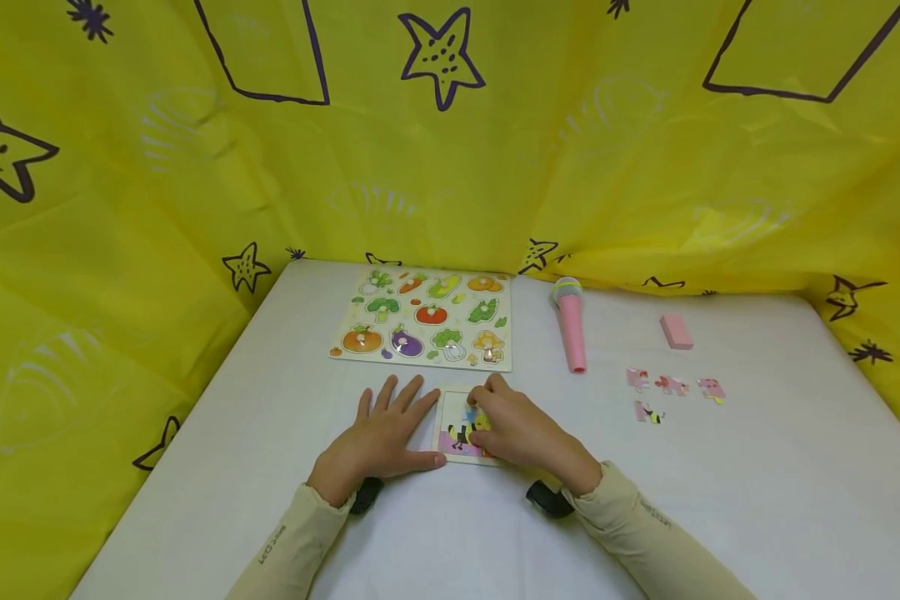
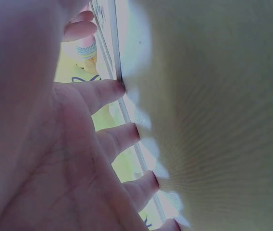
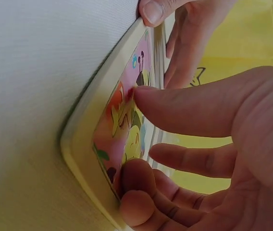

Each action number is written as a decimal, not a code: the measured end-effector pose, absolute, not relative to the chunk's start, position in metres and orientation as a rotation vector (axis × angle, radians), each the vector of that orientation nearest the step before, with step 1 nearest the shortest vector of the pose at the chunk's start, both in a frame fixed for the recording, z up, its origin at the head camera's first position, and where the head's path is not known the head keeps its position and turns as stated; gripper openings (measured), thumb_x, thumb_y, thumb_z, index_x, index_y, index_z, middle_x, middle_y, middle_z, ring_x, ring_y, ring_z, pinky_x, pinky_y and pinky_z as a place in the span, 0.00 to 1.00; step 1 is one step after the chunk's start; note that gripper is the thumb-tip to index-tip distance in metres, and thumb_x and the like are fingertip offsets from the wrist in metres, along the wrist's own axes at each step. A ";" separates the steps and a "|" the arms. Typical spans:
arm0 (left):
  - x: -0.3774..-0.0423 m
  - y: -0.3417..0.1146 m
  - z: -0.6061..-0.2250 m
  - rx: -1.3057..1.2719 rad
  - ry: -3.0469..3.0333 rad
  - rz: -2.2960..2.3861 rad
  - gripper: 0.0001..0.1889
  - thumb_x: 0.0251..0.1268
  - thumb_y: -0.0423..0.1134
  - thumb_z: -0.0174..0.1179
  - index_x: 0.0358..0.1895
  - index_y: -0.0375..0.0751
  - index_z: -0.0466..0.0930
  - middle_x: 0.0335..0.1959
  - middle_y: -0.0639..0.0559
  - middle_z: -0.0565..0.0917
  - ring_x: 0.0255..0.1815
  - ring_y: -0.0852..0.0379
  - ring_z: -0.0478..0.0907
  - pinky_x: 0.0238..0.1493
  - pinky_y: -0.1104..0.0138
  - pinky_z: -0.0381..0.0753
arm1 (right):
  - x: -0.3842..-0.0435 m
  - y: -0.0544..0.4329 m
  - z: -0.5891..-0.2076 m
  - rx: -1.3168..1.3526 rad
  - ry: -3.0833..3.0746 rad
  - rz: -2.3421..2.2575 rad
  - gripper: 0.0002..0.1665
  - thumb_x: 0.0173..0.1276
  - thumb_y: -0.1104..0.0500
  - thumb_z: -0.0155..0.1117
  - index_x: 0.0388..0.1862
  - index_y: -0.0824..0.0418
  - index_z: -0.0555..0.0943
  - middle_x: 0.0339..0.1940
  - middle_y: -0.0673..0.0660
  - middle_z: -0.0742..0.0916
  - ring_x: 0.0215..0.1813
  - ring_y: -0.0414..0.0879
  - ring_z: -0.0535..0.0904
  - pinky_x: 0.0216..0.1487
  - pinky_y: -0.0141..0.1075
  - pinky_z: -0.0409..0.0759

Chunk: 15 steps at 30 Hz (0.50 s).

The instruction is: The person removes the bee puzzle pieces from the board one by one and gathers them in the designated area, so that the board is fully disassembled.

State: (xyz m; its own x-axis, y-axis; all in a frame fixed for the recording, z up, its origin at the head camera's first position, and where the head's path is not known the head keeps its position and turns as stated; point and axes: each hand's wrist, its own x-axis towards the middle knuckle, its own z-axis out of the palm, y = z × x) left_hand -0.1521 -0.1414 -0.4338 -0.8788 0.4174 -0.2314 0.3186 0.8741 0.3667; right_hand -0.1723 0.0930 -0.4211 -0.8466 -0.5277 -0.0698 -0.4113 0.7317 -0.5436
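Observation:
A small jigsaw board (image 1: 474, 459) with a pale raised frame lies on the white table. Its bee picture (image 3: 132, 144), yellow and black on pink, is partly covered by my right hand (image 1: 521, 421). That hand's thumb and curled fingers (image 3: 137, 174) grip a yellow bee jigsaw piece inside the frame. My left hand (image 1: 382, 433) lies flat on the table with its fingers spread. Its thumb (image 3: 153, 12) touches the board's edge at the lower left corner, and the index fingertip rests by the upper left one.
Several loose jigsaw pieces (image 1: 672, 385) lie to the right, below a pink block (image 1: 677, 332). Behind the hands are a vegetable peg puzzle (image 1: 420, 321) and a pink toy microphone (image 1: 572, 333). A yellow patterned curtain (image 1: 450, 167) closes off the back.

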 end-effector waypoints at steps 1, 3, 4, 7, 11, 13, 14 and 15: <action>-0.152 -0.141 -0.434 0.552 2.742 0.464 0.49 0.68 0.64 0.70 0.86 0.47 0.61 0.88 0.40 0.52 0.86 0.27 0.40 0.78 0.28 0.38 | -0.172 0.092 -0.421 -0.744 2.715 -0.762 0.21 0.68 0.62 0.80 0.55 0.67 0.83 0.48 0.58 0.77 0.37 0.49 0.77 0.40 0.41 0.79; -0.152 -0.141 -0.435 0.551 2.744 0.468 0.49 0.68 0.64 0.70 0.86 0.48 0.61 0.88 0.40 0.53 0.86 0.27 0.40 0.78 0.28 0.38 | -0.172 0.091 -0.421 -0.736 2.710 -0.743 0.20 0.67 0.61 0.80 0.54 0.66 0.83 0.47 0.58 0.77 0.37 0.50 0.76 0.39 0.42 0.78; -0.152 -0.141 -0.435 0.551 2.742 0.465 0.49 0.68 0.64 0.70 0.86 0.48 0.61 0.88 0.40 0.53 0.86 0.28 0.40 0.78 0.28 0.38 | -0.172 0.091 -0.421 -0.732 2.708 -0.735 0.20 0.67 0.61 0.81 0.53 0.66 0.83 0.47 0.58 0.76 0.36 0.50 0.76 0.38 0.42 0.78; -0.152 -0.141 -0.434 0.552 2.740 0.470 0.49 0.68 0.64 0.70 0.86 0.48 0.61 0.88 0.40 0.53 0.86 0.27 0.40 0.78 0.28 0.38 | -0.171 0.090 -0.421 -0.727 2.711 -0.714 0.20 0.67 0.60 0.81 0.52 0.66 0.83 0.47 0.58 0.76 0.36 0.50 0.76 0.39 0.42 0.78; -0.152 -0.141 -0.434 0.552 2.742 0.465 0.49 0.68 0.64 0.70 0.86 0.48 0.61 0.88 0.40 0.53 0.86 0.27 0.40 0.78 0.28 0.38 | -0.171 0.090 -0.421 -0.731 2.720 -0.711 0.21 0.66 0.60 0.82 0.52 0.67 0.83 0.47 0.59 0.76 0.36 0.50 0.76 0.39 0.42 0.78; -0.153 -0.141 -0.434 0.551 2.744 0.463 0.49 0.68 0.64 0.70 0.86 0.48 0.61 0.88 0.40 0.53 0.86 0.27 0.40 0.78 0.28 0.38 | -0.171 0.090 -0.421 -0.733 2.723 -0.709 0.21 0.66 0.60 0.82 0.52 0.67 0.82 0.47 0.59 0.76 0.36 0.50 0.76 0.39 0.43 0.78; -0.153 -0.141 -0.434 0.551 2.745 0.462 0.49 0.68 0.64 0.70 0.86 0.48 0.61 0.88 0.40 0.52 0.86 0.27 0.40 0.78 0.28 0.38 | -0.172 0.089 -0.422 -0.734 2.723 -0.710 0.21 0.66 0.60 0.82 0.51 0.67 0.82 0.47 0.59 0.76 0.36 0.50 0.76 0.39 0.43 0.78; -0.153 -0.141 -0.434 0.551 2.744 0.461 0.49 0.68 0.64 0.70 0.86 0.49 0.61 0.88 0.40 0.52 0.86 0.27 0.40 0.78 0.28 0.38 | -0.172 0.089 -0.422 -0.733 2.722 -0.710 0.21 0.66 0.60 0.82 0.51 0.67 0.82 0.47 0.59 0.75 0.36 0.49 0.76 0.39 0.43 0.79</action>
